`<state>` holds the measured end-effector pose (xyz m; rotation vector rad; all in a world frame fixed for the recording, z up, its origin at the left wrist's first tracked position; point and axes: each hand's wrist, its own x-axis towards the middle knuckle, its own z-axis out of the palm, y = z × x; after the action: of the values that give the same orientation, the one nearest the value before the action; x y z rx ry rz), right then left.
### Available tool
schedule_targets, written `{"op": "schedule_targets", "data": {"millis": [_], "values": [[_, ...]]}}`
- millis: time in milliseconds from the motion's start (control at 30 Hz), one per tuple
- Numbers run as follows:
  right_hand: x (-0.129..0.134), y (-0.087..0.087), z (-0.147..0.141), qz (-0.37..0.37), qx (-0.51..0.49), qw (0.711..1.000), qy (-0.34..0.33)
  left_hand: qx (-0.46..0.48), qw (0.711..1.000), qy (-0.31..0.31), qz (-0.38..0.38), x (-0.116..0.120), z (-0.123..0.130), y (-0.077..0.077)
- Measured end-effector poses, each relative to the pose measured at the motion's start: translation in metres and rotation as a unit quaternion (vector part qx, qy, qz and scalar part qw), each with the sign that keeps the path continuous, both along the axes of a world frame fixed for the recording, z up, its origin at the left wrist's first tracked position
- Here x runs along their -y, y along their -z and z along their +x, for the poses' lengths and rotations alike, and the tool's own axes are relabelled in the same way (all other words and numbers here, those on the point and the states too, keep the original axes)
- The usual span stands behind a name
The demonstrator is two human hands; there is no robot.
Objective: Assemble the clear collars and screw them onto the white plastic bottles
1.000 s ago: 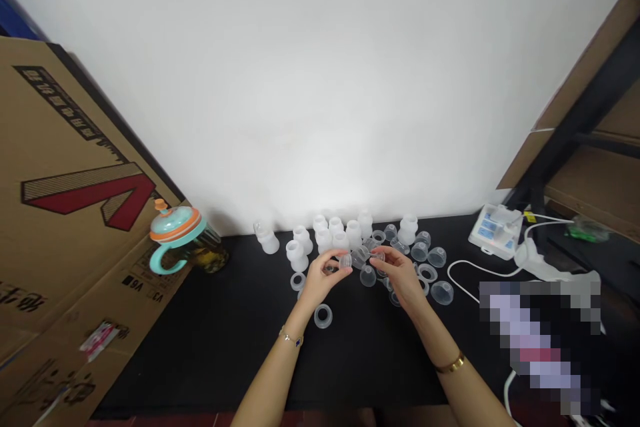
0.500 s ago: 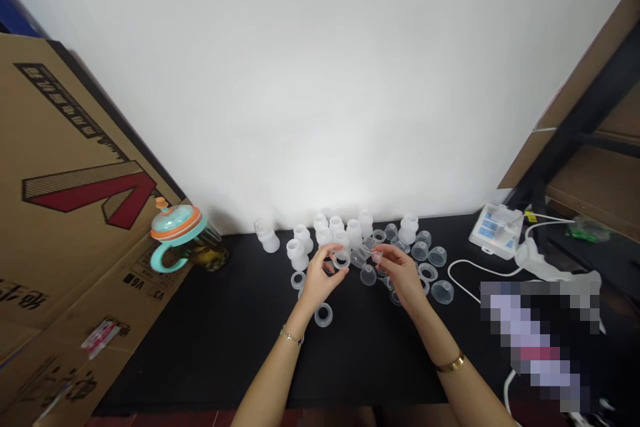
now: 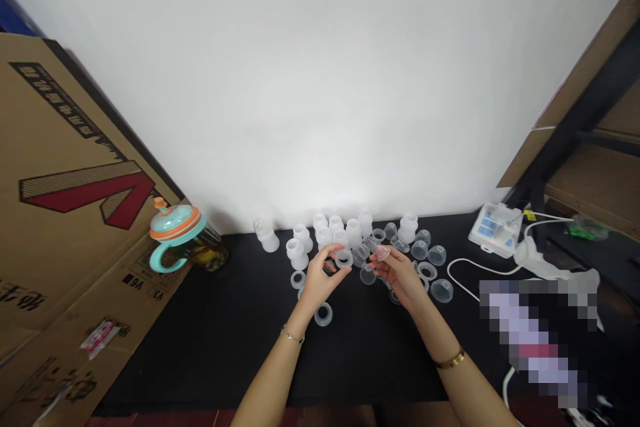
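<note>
Between thumb and fingers, my left hand [image 3: 323, 278] grips a translucent ring [image 3: 343, 257], its opening facing up. A clear bottle nipple [image 3: 382, 253] is pinched in my right hand [image 3: 399, 273], a little to the right of the ring and apart from it. Several white bottles [image 3: 297, 254] stand behind my hands. Clear dome caps [image 3: 437, 255] and more rings lie around my right hand. One loose ring [image 3: 323, 314] rests on the black table below my left wrist. At the back left, a bottle with a clear top [image 3: 267, 237] leans slightly.
A pitcher-like cup with a turquoise handle [image 3: 176, 233] stands on the left of the black table [image 3: 225, 340], by a large cardboard box [image 3: 75, 167]. On the right are a white power strip [image 3: 495, 230], a white cable [image 3: 465, 261] and a pixelated area.
My right hand has turned the nipple, which now shows more clearly above the fingertips. My left hand still holds the ring in nearly the same place.
</note>
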<state>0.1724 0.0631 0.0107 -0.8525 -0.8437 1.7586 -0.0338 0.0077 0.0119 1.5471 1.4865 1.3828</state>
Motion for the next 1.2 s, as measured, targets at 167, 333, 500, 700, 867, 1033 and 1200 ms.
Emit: {"op": "schedule_targets", "data": {"millis": [167, 333, 500, 700, 867, 1033, 1200], "values": [[-0.002, 0.004, 0.001, -0.013, -0.023, 0.999, -0.043, 0.01, 1.0, 0.005, -0.002, 0.0, 0.0, 0.0], [-0.001, 0.003, 0.002, 0.004, -0.031, 0.995, -0.091, 0.016, 1.0, 0.008, 0.005, 0.0, 0.0, 0.0], [0.005, -0.004, 0.002, 0.03, -0.033, 0.989, -0.14, 0.033, 0.999, 0.027, 0.028, 0.0, 0.002, -0.003], [0.005, -0.003, 0.002, 0.043, -0.015, 0.993, -0.107, 0.045, 0.999, 0.02, 0.018, 0.001, 0.003, -0.006], [0.003, -0.001, 0.002, 0.051, -0.001, 0.995, -0.081, 0.045, 0.999, -0.003, -0.011, 0.0, 0.001, -0.002], [0.001, 0.004, -0.002, 0.067, 0.025, 0.996, -0.045, 0.084, 0.996, 0.021, -0.018, -0.003, 0.001, 0.002], [0.0, 0.009, -0.004, 0.107, 0.075, 0.991, -0.021, 0.195, 0.979, 0.04, -0.046, -0.009, 0.005, 0.008]]}}
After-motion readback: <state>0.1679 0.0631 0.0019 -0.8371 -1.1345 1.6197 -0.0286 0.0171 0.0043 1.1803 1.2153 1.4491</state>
